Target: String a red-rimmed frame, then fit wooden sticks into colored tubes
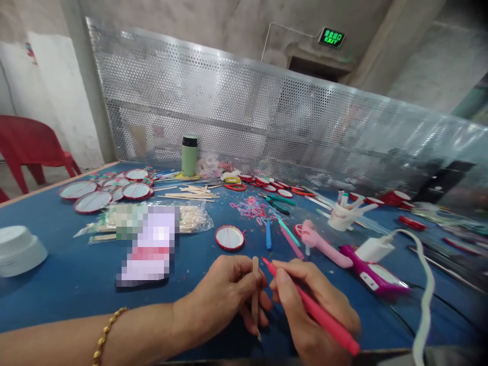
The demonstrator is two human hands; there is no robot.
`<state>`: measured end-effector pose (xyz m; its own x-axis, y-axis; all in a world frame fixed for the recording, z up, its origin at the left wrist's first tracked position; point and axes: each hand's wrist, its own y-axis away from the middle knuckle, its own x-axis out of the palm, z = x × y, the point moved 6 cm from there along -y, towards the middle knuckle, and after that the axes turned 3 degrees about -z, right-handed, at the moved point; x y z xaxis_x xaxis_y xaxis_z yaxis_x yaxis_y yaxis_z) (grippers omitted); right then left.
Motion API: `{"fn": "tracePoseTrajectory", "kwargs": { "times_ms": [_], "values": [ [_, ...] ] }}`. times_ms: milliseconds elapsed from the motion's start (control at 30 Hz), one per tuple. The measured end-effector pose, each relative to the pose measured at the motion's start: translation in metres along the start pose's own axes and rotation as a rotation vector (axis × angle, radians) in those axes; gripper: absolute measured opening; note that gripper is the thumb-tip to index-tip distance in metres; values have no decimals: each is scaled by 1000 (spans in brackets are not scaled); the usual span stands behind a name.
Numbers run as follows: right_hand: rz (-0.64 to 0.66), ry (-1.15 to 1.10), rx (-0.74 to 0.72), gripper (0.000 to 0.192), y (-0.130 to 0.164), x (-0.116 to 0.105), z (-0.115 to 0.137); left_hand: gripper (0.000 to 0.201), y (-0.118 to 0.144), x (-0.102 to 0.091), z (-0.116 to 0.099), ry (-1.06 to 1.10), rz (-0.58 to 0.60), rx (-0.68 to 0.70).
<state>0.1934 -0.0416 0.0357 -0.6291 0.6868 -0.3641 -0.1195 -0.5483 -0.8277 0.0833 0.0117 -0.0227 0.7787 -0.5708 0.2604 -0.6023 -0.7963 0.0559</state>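
Note:
My left hand [224, 290] pinches a flat wooden craft stick [255, 297] upright between thumb and fingers. In my right hand [310, 307] is a pinkish-red marker pen [330, 323], held as for writing. Its tip is close to the stick's upper end; whether the two touch I cannot tell. Just beyond the hands lies a small round white disc [229, 237] with a red rim. A blue marker [269, 235], a pink marker [292, 243] and a teal marker [288, 232] lie past my right hand.
At right are a pink glue gun [324, 244], a purple power strip [375, 274] with a white plug and cable, and a paper cup [343, 216] of pens. Leftward lie a blurred-out phone [152, 249], bagged sticks [194, 218], red-rimmed discs [93, 201] and a white tub [21, 249].

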Motion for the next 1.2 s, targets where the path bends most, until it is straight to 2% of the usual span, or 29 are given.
{"fn": "tracePoseTrajectory", "kwargs": {
  "times_ms": [133, 400, 767, 1200],
  "values": [
    [-37, -19, -87, 15, 2, 1, 3, 50, 0, 1, 0, -21, 6, 34],
    [-32, -38, -81, 14, 2, 2, 3, 39, 2, 2, -1, -16, 5, 35],
    [-34, -31, -50, 16, 2, 3, 2, 46, 0, 2, 3, -29, 37, 62],
    [-13, -37, -84, 15, 0, 3, 5, 50, 2, 4, 0, -80, 27, 72]
  ]
}}
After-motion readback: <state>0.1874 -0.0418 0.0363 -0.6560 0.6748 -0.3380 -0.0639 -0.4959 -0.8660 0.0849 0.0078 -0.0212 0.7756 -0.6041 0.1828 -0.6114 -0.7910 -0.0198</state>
